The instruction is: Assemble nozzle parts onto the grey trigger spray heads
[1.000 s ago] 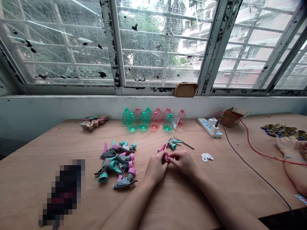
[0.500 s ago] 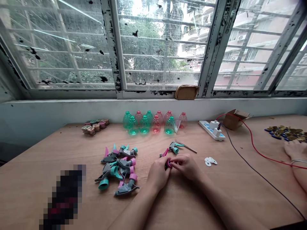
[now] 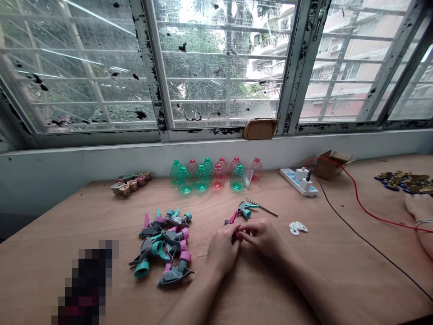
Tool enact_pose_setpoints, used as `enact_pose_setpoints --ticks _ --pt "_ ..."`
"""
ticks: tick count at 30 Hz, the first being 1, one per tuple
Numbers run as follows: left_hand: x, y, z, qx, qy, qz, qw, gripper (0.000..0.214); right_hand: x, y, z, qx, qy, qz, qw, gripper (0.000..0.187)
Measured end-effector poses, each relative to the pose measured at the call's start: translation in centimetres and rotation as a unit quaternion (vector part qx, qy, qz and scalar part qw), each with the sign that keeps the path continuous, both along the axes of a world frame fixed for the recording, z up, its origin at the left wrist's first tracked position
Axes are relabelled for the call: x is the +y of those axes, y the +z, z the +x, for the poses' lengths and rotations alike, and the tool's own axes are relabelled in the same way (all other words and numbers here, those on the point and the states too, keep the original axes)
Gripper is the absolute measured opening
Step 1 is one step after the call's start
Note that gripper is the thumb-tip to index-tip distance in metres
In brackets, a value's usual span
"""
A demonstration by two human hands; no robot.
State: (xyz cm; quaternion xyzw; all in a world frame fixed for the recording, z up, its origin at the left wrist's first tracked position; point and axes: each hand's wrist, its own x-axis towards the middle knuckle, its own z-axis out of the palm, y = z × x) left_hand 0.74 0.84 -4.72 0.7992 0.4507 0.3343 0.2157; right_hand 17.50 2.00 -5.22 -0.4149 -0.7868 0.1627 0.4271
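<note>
My left hand (image 3: pixel 221 249) and my right hand (image 3: pixel 262 237) meet at the middle of the table, both pinching a small pink plastic part (image 3: pixel 238 234). A dark piece shows below it, partly hidden by my fingers. Just beyond my hands lie a grey and teal spray trigger head (image 3: pixel 244 210) and a loose pink trigger piece (image 3: pixel 232 218). Thin metal tweezers (image 3: pixel 262 206) rest beside them. A heap of assembled grey spray trigger heads (image 3: pixel 162 243) with pink and teal parts lies to my left.
Several green and pink plastic bottles (image 3: pixel 209 177) stand along the wooden table (image 3: pixel 355 280) by the window. Small white parts (image 3: pixel 297 228), a power strip (image 3: pixel 297 182), a cardboard box (image 3: pixel 329 165) and gold caps (image 3: pixel 404 182) lie right, with a co-worker's hand (image 3: pixel 419 207) nearby. A pixelated object (image 3: pixel 86 284) lies left.
My hands stay in nearly the same place, still on the pink part, which is now more covered by my fingers. The co-worker's arm has drawn back toward the right edge.
</note>
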Motion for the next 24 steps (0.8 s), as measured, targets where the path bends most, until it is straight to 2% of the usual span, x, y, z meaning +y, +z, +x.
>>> enact_pose_setpoints --ticks 6,11,14,17,20,24 --pt "0.4 -0.2 -0.1 -0.048 0.036 -0.026 0.998 0.031 0.6 0.0 2.2 0.063 -0.093 0.016 0.994 0.024" --pt "0.4 -0.1 0.0 -0.049 0.029 -0.034 0.998 0.024 1.7 0.1 4.9 0.005 -0.185 -0.012 0.983 0.031" --pt "0.5 -0.1 -0.1 -0.041 0.054 -0.016 0.998 0.021 2.1 0.7 7.5 -0.087 -0.285 -0.055 0.953 0.028" --pt "1.1 0.0 -0.4 -0.035 0.094 0.009 0.995 0.028 2.1 1.0 11.0 -0.133 -0.368 -0.139 0.910 0.027" --pt "2.3 0.2 -0.6 -0.033 0.110 0.026 0.993 0.032 2.1 0.4 14.2 -0.128 -0.379 -0.230 0.887 0.038" --pt "4.5 0.5 0.1 -0.042 0.124 0.030 0.991 0.029 2.3 -1.0 16.1 -0.105 -0.338 -0.296 0.887 0.038"
